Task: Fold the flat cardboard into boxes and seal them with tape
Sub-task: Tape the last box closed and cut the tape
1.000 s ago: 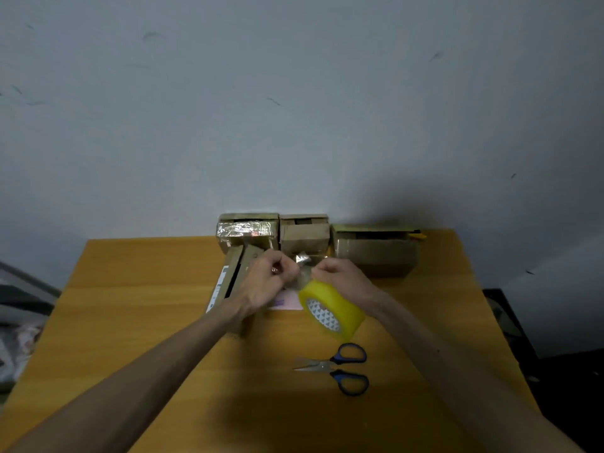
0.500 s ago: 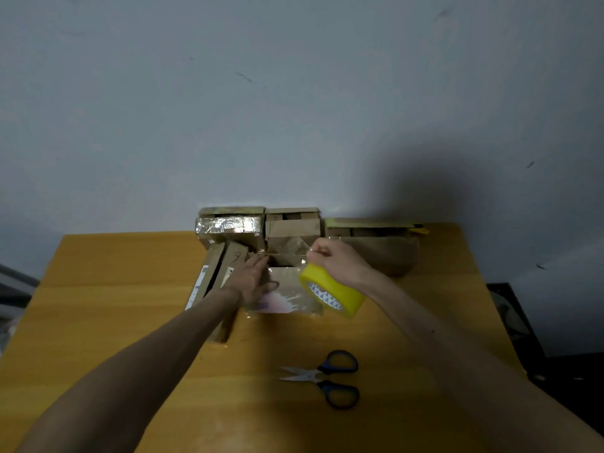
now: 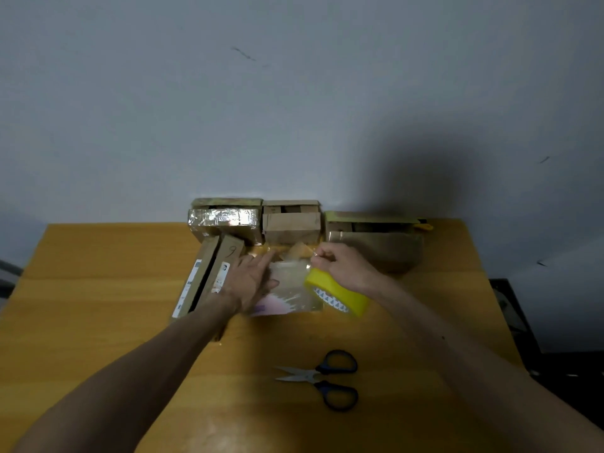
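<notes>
A small cardboard box (image 3: 291,294) with a pink print on its front lies in the middle of the wooden table (image 3: 98,305). My left hand (image 3: 250,279) presses flat on its left side with straight fingers. A yellow tape roll (image 3: 336,297) hangs at the box's right end, and my right hand (image 3: 343,268) grips it and the tape above. Clear tape stretches across the box top between both hands. Two flat folded cardboard pieces (image 3: 209,273) lie left of the box.
Three cardboard boxes stand against the wall: a shiny taped one (image 3: 225,222), a middle one (image 3: 291,223) and a wide one (image 3: 376,240). Blue-handled scissors (image 3: 323,379) lie near the front of the table. A dark object sits off the right edge.
My hands went from pinching the tape end together to spreading apart. The left hand now lies flat on the box, and the right hand has pulled the roll to the box's right end.
</notes>
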